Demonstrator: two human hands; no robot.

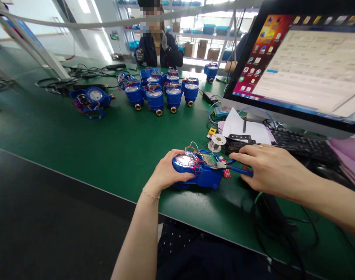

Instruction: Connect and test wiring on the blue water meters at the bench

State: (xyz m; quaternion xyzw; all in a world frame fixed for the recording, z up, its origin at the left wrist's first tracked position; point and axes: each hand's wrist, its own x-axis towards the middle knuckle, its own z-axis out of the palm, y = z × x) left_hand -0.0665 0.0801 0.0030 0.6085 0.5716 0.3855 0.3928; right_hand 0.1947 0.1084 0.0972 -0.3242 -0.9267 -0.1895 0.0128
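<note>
A blue water meter (199, 171) with a clear dial, a small circuit board and coloured wires lies on the green table (107, 147) in front of me. My left hand (166, 173) wraps round its left end, fingers closed on the body. My right hand (267, 167) is closed on a blue-handled tool (234, 168) whose metal tip meets the wires at the meter's right side. A ring shows on one finger of that hand.
Several more blue meters (162, 91) stand in a group further back, one (90, 101) apart at the left. A solder spool (216, 142), a black box (238, 143), papers, a keyboard (302, 144) and a monitor (305, 62) sit at right. Another person (158, 46) sits across.
</note>
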